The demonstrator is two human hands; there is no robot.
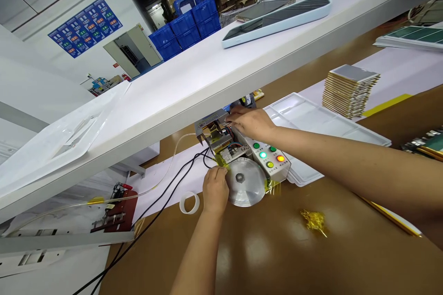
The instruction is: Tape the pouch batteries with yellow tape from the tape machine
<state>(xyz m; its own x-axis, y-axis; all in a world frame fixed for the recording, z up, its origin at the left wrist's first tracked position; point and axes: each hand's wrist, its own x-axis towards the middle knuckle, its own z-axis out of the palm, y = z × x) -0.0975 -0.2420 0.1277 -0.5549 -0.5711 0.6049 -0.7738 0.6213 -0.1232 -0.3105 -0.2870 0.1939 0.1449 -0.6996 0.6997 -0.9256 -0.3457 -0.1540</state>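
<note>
A small tape machine (221, 142) with exposed metal parts and a clear round disc (246, 183) stands under the shelf edge. At the disc's left side is my left hand (215, 190), its fingers pinched together at a strip of yellow film tape (221, 161). My right hand (252, 122) reaches over the top of the machine with curled fingers; its fingertips touch the metal part there and are partly hidden. Beneath my right wrist sits the control box (273, 159), with green, yellow and orange buttons, some lit.
A white shelf (166, 106) crosses above, bearing a phone (277, 20). White trays (311, 115) and a stack of flat pieces (349, 92) stand right. Crumpled yellow film (314, 221) and a white tape ring (189, 203) lie on the brown table (256, 253). Black cables (162, 209) run left.
</note>
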